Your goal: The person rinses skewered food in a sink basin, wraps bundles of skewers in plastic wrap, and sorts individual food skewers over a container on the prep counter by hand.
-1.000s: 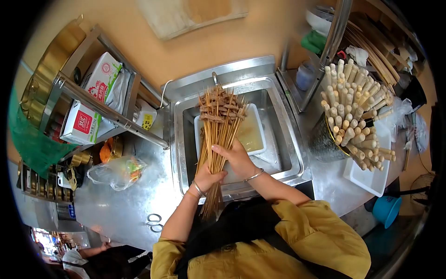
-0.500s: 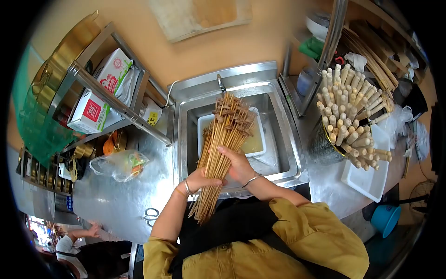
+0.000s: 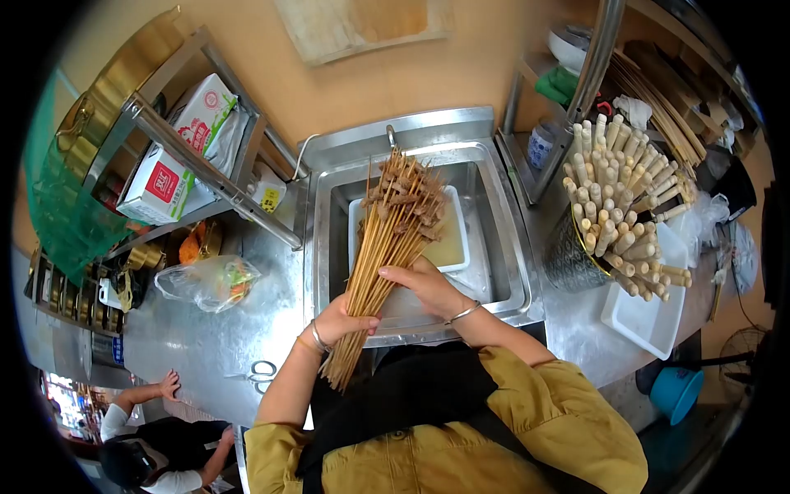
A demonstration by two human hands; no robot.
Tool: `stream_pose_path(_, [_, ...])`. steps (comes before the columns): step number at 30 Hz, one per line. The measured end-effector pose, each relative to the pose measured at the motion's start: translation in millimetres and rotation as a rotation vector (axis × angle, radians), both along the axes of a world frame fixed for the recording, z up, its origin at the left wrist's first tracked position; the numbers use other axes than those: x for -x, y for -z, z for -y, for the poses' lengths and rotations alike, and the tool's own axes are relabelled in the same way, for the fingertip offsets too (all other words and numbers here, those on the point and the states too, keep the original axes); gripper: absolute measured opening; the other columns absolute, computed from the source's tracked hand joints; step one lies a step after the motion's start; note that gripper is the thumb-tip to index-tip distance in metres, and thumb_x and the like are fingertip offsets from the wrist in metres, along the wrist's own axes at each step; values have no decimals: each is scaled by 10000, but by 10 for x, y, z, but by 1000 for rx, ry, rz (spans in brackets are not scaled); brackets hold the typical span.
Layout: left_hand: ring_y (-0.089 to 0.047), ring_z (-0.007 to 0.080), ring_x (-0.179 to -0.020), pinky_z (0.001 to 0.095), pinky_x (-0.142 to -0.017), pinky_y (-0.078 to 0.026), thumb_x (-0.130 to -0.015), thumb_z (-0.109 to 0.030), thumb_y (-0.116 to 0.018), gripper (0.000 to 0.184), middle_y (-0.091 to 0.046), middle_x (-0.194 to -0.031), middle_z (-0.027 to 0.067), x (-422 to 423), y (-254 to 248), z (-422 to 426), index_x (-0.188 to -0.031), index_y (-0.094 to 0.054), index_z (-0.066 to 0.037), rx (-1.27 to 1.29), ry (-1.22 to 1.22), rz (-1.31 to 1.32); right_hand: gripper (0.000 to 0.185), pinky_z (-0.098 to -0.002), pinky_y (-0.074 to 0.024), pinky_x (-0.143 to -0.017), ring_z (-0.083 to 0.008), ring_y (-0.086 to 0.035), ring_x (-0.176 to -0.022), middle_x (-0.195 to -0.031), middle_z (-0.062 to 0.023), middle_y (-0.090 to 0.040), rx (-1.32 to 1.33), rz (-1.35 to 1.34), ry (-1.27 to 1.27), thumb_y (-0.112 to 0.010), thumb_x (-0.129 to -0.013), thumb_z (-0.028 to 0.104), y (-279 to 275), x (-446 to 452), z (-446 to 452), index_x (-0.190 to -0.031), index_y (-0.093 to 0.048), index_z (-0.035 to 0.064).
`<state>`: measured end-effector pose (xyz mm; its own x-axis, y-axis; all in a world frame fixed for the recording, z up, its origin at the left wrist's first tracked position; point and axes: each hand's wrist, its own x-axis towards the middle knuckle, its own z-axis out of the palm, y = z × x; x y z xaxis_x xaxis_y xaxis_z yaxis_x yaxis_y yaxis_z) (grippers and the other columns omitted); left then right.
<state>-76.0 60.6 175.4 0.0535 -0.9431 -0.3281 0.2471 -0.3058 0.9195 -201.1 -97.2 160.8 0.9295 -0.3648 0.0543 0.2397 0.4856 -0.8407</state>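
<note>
A thick bundle of meat skewers [image 3: 380, 255] slants over the sink [image 3: 514, 247], meat ends up toward the faucet and bare stick ends down toward my apron. Around the lower sticks my left hand [image 3: 341, 321] is closed. My right hand [image 3: 421, 288] grips the bundle higher up, from the right, its thumb across the sticks. Beneath the meat, in the sink basin, sits a white tray [image 3: 462, 262] with cloudy yellowish liquid.
Scissors [image 3: 262, 375] and a plastic bag of food [image 3: 210, 281] lie on the left counter. Boxes [image 3: 160, 185] fill a shelf. A tall container [image 3: 576, 255] of wooden sticks stands right, beside a white tray [image 3: 658, 325]. Another person [image 3: 164, 445] is at lower left.
The bundle went from nearly upright to leaning, its stick ends shifting left, with both hands still around it. The other person at lower left has moved, one hand now on the counter edge.
</note>
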Motion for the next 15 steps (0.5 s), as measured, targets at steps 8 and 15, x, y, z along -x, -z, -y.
stream_pose_path(8, [-573,132,-726,261,-670,-500,-753,-39,-690,368,-569,-830,40,-22,186,-239,-1063,-493,-31,-86,-84,49,315,-266,-467,-757,-115,-559,-911,-1026,-25,-595,-71,-119,-74,-633,-834,147,300,-20,-136,-1120,-540,55])
stream_pose_path(15, [-608,182,-769,288,-713,-507,-796,-69,-652,367,-610,-884,102,-4,310,-270,-1118,-488,-5,-68,-48,-114,308,-293,-469,-826,-131,-556,-968,-1084,-23,-572,-366,-71,-128,-615,-863,179,370,-95,-229,-1139,-525,75])
